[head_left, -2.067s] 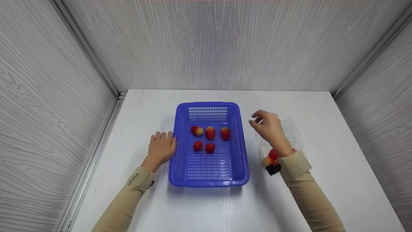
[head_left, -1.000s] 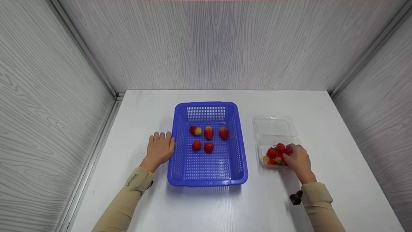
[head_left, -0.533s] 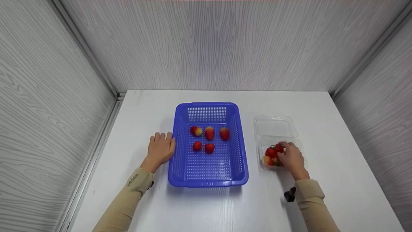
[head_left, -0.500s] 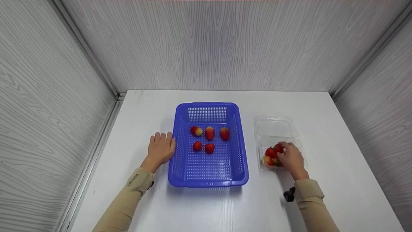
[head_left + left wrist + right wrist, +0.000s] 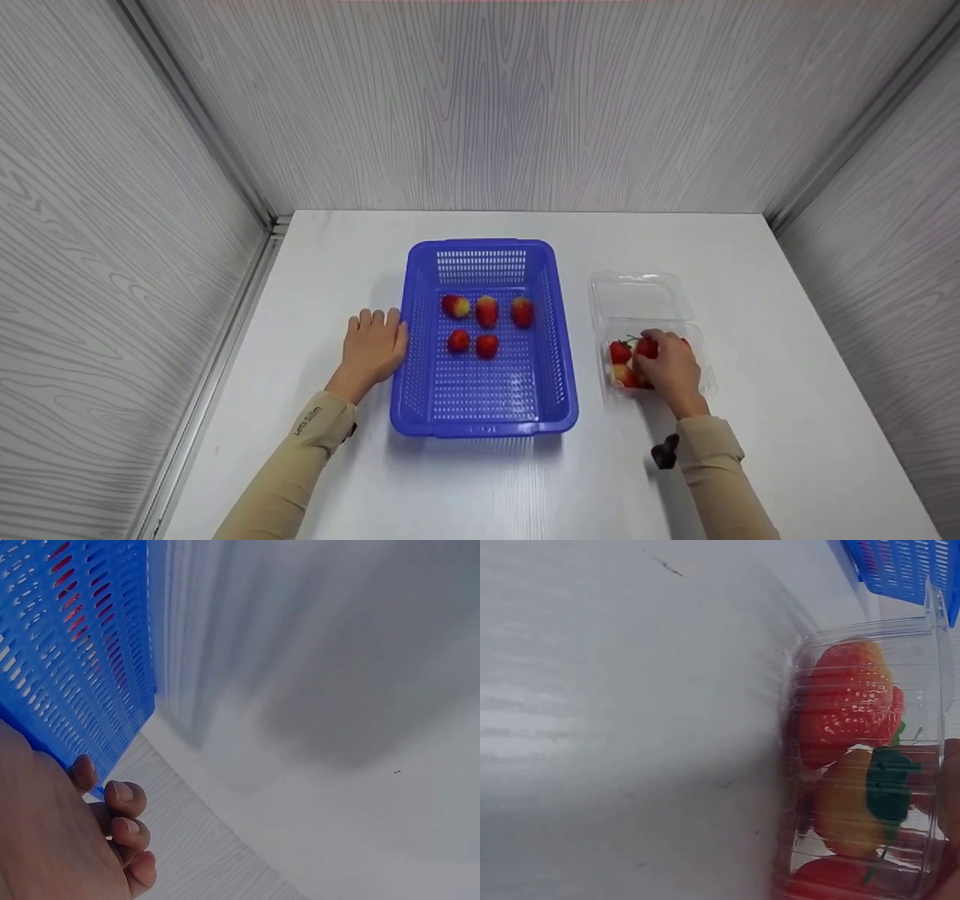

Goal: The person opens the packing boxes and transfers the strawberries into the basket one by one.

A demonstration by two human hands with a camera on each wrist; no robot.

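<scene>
At the left side of the blue basket [image 5: 484, 431], my left hand [image 5: 373, 346] rests with its thumb on the rim. In the left wrist view its fingers [image 5: 126, 801] are loosely bent beside the basket's slotted wall. Inside the basket lie several strawberries [image 5: 487, 310]. On the right, my right hand [image 5: 677, 371] reaches into an open clear plastic clamshell box [image 5: 701, 330] and its thumb and index finger close around a red strawberry [image 5: 646, 347]. Other strawberries [image 5: 847, 701] show through the box wall in the right wrist view; the hand hides some of them.
The box's transparent lid [image 5: 641, 295] lies folded back behind it. Everything stands on a white table [image 5: 480, 495]. Grey wood-grain panels [image 5: 480, 105] rise at the back and both sides. A small black device [image 5: 665, 452] hangs at the right cuff.
My right hand has gone from beside the basket down to the box, then shifted slightly left among the strawberries. One strawberry in the box has moved left. The left hand stays put.
</scene>
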